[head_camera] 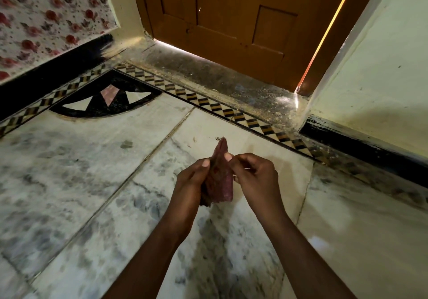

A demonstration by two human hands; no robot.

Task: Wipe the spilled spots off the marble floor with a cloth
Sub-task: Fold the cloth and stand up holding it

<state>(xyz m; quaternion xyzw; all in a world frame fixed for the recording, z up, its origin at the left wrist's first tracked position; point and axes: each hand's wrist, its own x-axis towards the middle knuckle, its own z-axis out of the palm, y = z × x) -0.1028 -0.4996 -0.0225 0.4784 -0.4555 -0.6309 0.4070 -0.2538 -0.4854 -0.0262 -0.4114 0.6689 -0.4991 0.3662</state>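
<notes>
A small reddish-brown cloth [220,178] with a frayed top edge hangs in the air above the marble floor [92,183], held between both hands. My left hand [192,180] grips its left side, thumb on the fabric. My right hand [252,171] pinches its right edge with thumb and curled fingers. The grey-veined white marble shows dark smudges, among them a small dark spot [126,144] to the left of the hands and little specks [192,140] just beyond the cloth.
A brown wooden door [231,21] stands ahead behind a dusty dark threshold [208,74]. A checkered inlay border [208,104] and a black fan-shaped inlay [106,99] mark the corner. Walls with a black skirting [370,143] close in left and right.
</notes>
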